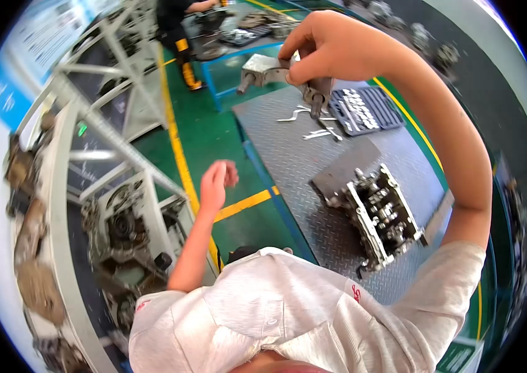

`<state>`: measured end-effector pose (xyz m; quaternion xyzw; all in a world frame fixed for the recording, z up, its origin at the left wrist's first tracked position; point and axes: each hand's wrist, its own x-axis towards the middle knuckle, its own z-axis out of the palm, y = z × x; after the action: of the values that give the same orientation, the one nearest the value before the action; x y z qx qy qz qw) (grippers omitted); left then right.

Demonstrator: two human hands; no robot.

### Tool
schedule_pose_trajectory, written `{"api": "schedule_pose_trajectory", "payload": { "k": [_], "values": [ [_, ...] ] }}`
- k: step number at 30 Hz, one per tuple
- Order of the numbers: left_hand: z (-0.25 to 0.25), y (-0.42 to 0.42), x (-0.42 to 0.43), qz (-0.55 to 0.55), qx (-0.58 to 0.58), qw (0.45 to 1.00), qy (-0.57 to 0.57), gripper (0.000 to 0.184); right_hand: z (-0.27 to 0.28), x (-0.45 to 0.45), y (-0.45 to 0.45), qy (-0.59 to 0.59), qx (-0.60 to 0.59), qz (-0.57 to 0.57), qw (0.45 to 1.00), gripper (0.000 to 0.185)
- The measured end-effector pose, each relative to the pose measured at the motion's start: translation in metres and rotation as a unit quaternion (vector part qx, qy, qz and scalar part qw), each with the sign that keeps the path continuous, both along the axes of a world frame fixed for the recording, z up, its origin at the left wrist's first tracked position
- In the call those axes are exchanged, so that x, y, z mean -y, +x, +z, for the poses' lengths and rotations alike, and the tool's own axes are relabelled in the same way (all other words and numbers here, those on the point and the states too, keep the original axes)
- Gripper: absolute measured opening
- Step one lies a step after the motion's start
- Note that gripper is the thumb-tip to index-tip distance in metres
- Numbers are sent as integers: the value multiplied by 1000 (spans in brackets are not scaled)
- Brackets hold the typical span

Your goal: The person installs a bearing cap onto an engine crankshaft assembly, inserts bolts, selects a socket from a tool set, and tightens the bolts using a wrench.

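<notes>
Engine block (pixel 378 217) serves as landmark on the counter (pixel 276 143). From my remote station I have the metal part (pixel 266 67) aloft, beyond the block; right hand (pixel 332 46) grip clamped on it, thumb opposing fingers. Left hand (pixel 215 189) hangs left of the block, off the counter, fingers loosely curled apart from the thumb, nothing visible in it. Socket case (pixel 366 110) and loose tools (pixel 318 133) lie beyond the block. Step, I judge: handling the part in mid-air. Next move calls for a steady hold and, if lowering, clearance from those tools.
</notes>
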<state>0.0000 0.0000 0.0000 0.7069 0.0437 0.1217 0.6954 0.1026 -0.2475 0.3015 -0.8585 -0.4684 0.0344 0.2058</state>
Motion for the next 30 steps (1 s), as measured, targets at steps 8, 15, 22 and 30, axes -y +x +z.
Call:
{"api": "schedule_pose_trajectory", "payload": {
  "k": [8,15,22,30],
  "values": [
    [139,136,171,-507,50,847,-151,51,-50,119,-27,-153,253,-193,936,24],
    [51,215,283,-723,-22,641,-258,28,-107,156,-67,-103,224,-463,851,26],
    [-31,223,381,-774,-215,488,-341,23,-195,238,-69,256,-109,-501,820,21],
    [-84,239,456,-823,-258,428,-270,31,-219,296,-61,155,-27,-470,869,18]
  ]
}}
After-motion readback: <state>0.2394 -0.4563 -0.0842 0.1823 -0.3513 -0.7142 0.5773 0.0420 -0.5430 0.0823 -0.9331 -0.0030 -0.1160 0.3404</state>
